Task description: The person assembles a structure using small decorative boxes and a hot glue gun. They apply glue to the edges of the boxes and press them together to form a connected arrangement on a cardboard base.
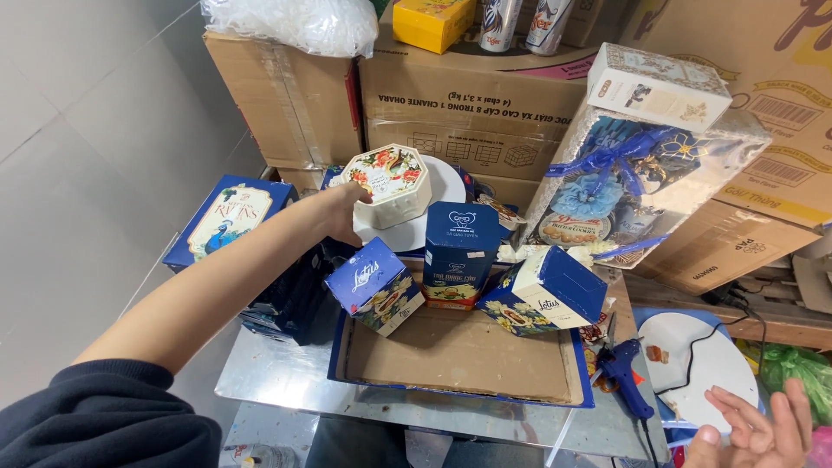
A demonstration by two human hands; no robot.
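Two hands in view, well apart. Left hand (340, 212) stretched forward from a dark sleeve (104, 416), fingers closed on the near-left side of an octagonal tin (390, 184) with a floral lid, grasping it. Tin resting on a round white plate (438, 212), behind the tray and in front of a stack of cartons (472, 113). Right hand (758, 429) low at the bottom right corner, palm up, fingers spread and released, holding nothing, just beside a white disc (693, 368).

Below the tin, a shallow blue-edged tray (459, 351) with a bare cardboard floor, lying on a shiny metal table (277, 377). Three blue boxes at the tray's far edge: a small one (375, 284) tilted at the left, a tall one (461, 253) upright in the middle, a third (544, 290) tipped over at the right. Left of the arm, a flat blue box (227, 218) with a peacock label, leaning; beneath the forearm, a dark bundle (290, 299), too dim to tell apart.

Right of the tray, a blue glue gun (626, 374) lying on the table, its black cord (706, 342) running across the white disc. Behind it, a wrapped gift hamper (624, 186) with a blue ribbon, leaning against large cartons, a flat pale box (657, 85) on top. Further back, a yellow box (431, 22) and two cans (524, 22) on the cartons, a clear plastic bag (290, 24) at the upper left. Green plastic (797, 364) at the right edge.
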